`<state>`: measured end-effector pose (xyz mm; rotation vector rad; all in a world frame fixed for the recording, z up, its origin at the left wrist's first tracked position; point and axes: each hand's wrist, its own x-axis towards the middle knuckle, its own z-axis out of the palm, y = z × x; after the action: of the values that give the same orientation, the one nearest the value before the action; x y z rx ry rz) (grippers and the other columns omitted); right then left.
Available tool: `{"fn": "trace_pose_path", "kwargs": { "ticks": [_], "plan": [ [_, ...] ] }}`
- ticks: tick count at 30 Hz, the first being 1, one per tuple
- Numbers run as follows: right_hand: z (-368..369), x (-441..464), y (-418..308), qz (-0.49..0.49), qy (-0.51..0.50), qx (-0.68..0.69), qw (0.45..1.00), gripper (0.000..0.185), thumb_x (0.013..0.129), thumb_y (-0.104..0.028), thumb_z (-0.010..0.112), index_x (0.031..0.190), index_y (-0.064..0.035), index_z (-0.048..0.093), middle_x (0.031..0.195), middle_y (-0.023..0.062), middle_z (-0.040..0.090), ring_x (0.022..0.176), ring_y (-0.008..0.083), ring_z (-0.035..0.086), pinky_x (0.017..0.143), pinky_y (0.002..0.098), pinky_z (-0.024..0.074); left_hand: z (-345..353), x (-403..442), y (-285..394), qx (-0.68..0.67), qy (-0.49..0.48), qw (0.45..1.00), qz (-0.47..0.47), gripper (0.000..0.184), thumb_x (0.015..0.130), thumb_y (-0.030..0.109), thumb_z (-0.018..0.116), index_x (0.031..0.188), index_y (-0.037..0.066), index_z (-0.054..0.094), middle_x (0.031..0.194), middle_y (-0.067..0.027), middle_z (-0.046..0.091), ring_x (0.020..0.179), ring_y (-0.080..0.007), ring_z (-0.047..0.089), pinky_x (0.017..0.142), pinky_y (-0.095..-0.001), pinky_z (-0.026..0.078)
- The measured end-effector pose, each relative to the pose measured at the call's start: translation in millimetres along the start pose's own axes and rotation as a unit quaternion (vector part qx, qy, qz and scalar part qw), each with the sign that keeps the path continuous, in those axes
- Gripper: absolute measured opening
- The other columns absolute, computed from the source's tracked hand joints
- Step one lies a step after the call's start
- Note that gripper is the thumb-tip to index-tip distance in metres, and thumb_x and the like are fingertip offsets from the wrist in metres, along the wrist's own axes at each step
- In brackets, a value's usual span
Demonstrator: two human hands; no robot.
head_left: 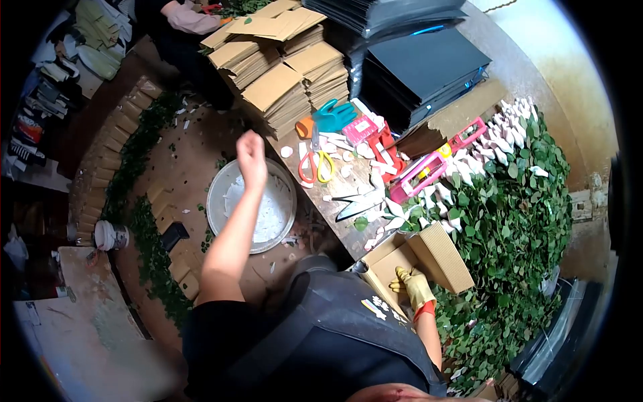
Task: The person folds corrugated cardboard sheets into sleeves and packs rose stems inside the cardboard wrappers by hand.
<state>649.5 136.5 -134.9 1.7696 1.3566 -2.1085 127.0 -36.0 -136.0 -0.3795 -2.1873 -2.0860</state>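
Head view, from near to far: at the lower edge, dark apron (pixel 335 308) with white print over a black shirt. Just beyond, right hand (pixel 414 288) in a yellow glove, red at the wrist, reaching inside an open cardboard box (pixel 442 258). Fingers a little bent there; clamped on the cardboard or only lightly touching, cannot tell. Box at the near end of a wooden table (pixel 347 234), beside a large heap of leafy stems (pixel 509 214) with pale buds along its far side.

Farther, to the left, bare left hand (pixel 252 155), raised, fingers curled together; in the picture, across the far rim of a round pale basin (pixel 289 201) with white scraps inside, down on the floor.

On the table, past the box, a pink tool (pixel 418 177), scissors (pixel 315 149) with red and yellow handles, and a teal glove (pixel 335 117), among pale scattered pieces.

Behind these, stacks of brown cardboard (pixel 271 87) and, to their right, of black sheets (pixel 429 67). At the far upper left, a co-worker's sleeve (pixel 191 18), near the brown stacks.
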Motion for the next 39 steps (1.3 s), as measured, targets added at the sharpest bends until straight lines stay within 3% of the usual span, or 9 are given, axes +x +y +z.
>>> {"fn": "trace_pose_path", "kwargs": {
  "ticks": [4,6,10,12,15,20,23,31,39],
  "plan": [
    [-2,1,2,-0.009,-0.002,0.002,1.000,0.025,0.105,-0.023,0.067,0.104,0.0019,0.063,0.083,0.0129,0.071,0.069,0.0238,0.071,0.065,0.0353,0.0634,2,120,69,-0.152,0.070,0.972,-0.164,0.080,0.096,0.064,0.065,0.146,0.004,0.047,0.141,-0.0206,0.057,0.127,-0.0319,0.059,0.111,-0.0470,0.045],
    [0,-4,-2,-0.011,-0.003,-0.001,1.000,0.026,0.104,-0.024,0.067,0.103,0.0017,0.063,0.083,0.0133,0.071,0.069,0.0241,0.072,0.065,0.0354,0.0636,-7,172,81,-0.092,-0.037,0.973,-0.207,0.128,0.082,0.080,0.069,0.165,-0.001,0.013,0.161,-0.0345,0.034,0.147,-0.0422,0.043,0.119,-0.0538,0.036],
    [3,-7,-5,-0.008,0.002,-0.002,1.000,0.027,0.104,-0.024,0.068,0.101,0.0012,0.061,0.083,0.0149,0.071,0.069,0.0248,0.072,0.065,0.0355,0.0638,-2,224,116,-0.187,-0.108,0.894,-0.394,0.164,0.062,0.081,0.084,0.162,-0.005,-0.013,0.169,-0.0341,0.009,0.155,-0.0461,0.023,0.123,-0.0589,0.027],
    [3,-8,-7,-0.007,0.005,-0.007,1.000,0.027,0.104,-0.025,0.068,0.100,0.0008,0.060,0.082,0.0154,0.072,0.069,0.0250,0.072,0.065,0.0357,0.0638,4,229,127,-0.171,-0.101,0.888,-0.415,0.165,0.061,0.078,0.087,0.164,0.000,-0.014,0.169,-0.0326,0.009,0.157,-0.0439,0.021,0.122,-0.0618,0.025],
    [3,-7,-5,-0.010,0.006,-0.005,1.000,0.027,0.104,-0.025,0.068,0.099,0.0007,0.060,0.082,0.0160,0.072,0.068,0.0253,0.072,0.064,0.0360,0.0639,10,242,132,-0.143,-0.077,0.886,-0.435,0.146,0.064,0.074,0.088,0.166,0.006,0.010,0.163,-0.0282,0.030,0.151,-0.0407,0.032,0.118,-0.0611,0.031],
    [-1,1,3,-0.014,0.004,-0.001,1.000,0.027,0.104,-0.024,0.068,0.101,0.0016,0.061,0.083,0.0159,0.072,0.068,0.0252,0.072,0.064,0.0360,0.0638,17,266,126,-0.100,-0.134,0.883,-0.440,0.087,0.073,0.071,0.079,0.142,0.025,0.052,0.134,-0.0106,0.055,0.113,-0.0279,0.049,0.089,-0.0453,0.042],
    [-3,2,5,-0.007,0.010,-0.002,1.000,0.028,0.104,-0.024,0.067,0.107,0.0033,0.062,0.084,0.0153,0.072,0.068,0.0248,0.072,0.064,0.0359,0.0635,23,267,134,-0.050,-0.146,0.896,-0.417,0.075,0.075,0.067,0.078,0.132,0.023,0.057,0.133,-0.0084,0.058,0.122,-0.0292,0.051,0.091,-0.0482,0.044],
    [-2,3,7,-0.016,0.008,0.004,1.000,0.029,0.105,-0.022,0.066,0.111,0.0062,0.064,0.083,0.0162,0.072,0.068,0.0255,0.072,0.063,0.0352,0.0629,41,255,142,-0.224,-0.039,0.891,-0.393,0.049,0.082,0.034,0.076,0.125,0.016,0.059,0.130,-0.0123,0.058,0.118,-0.0304,0.055,0.086,-0.0514,0.054],
    [0,0,4,-0.011,0.013,0.010,1.000,0.029,0.105,-0.021,0.066,0.113,0.0073,0.064,0.083,0.0157,0.072,0.067,0.0253,0.072,0.064,0.0344,0.0624,9,180,151,-0.266,-0.018,0.904,-0.335,0.044,0.088,0.034,0.069,0.125,0.014,0.059,0.127,-0.0137,0.059,0.108,-0.0283,0.058,0.078,-0.0427,0.053]
  ]
}}
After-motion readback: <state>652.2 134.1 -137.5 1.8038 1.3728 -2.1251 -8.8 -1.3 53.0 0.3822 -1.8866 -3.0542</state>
